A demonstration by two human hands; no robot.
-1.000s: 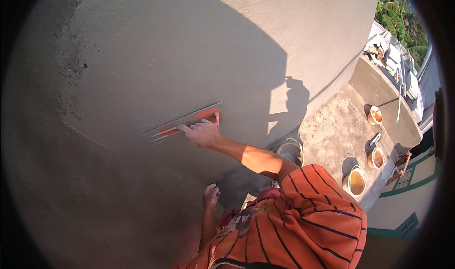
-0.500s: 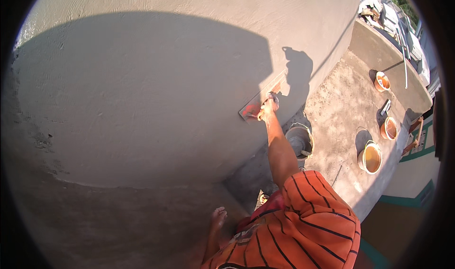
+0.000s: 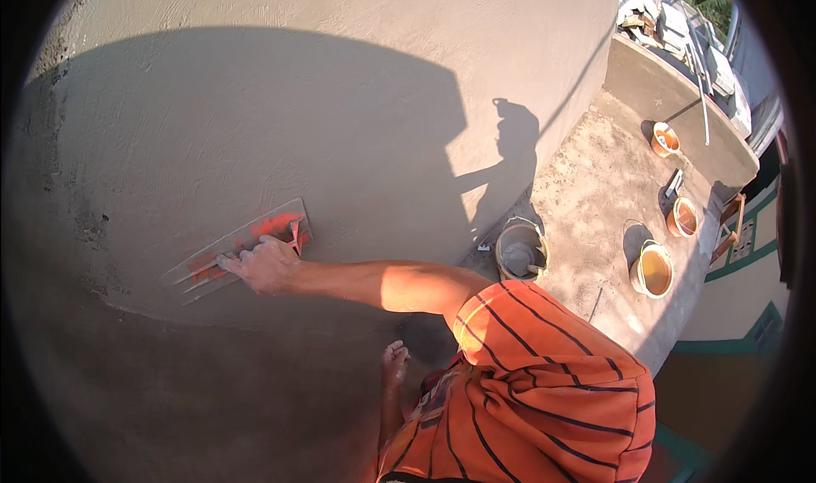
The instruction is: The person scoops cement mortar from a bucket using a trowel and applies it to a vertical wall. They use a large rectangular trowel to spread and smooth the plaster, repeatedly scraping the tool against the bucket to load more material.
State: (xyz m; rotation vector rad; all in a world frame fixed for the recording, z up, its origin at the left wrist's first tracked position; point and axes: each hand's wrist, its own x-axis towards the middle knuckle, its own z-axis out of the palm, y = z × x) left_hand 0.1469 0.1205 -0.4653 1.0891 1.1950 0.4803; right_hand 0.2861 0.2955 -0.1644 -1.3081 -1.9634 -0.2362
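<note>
My right hand [image 3: 268, 266] is closed round the handle of a long rectangular plastering trowel [image 3: 276, 224], grey with worn red patches. The blade lies against the grey plastered wall [image 3: 357, 134], slanting from lower left to upper right, within the shaded part. My right arm reaches across to the left in a striped orange sleeve. Low in the middle, near the wall's foot, my left hand [image 3: 393, 361] hangs with its fingers curled in and nothing visible in them.
A bucket with grey mix [image 3: 520, 249] stands by the wall's foot at right. Farther right on the concrete floor are a pale bucket of brownish liquid [image 3: 655, 270], two orange buckets [image 3: 682, 218] and a low wall [image 3: 680, 100] with rubble behind it.
My right hand has swept the trowel left and down along the wall, away from the sunlit edge near the bucket. The left hand stays low, fingers curled.
</note>
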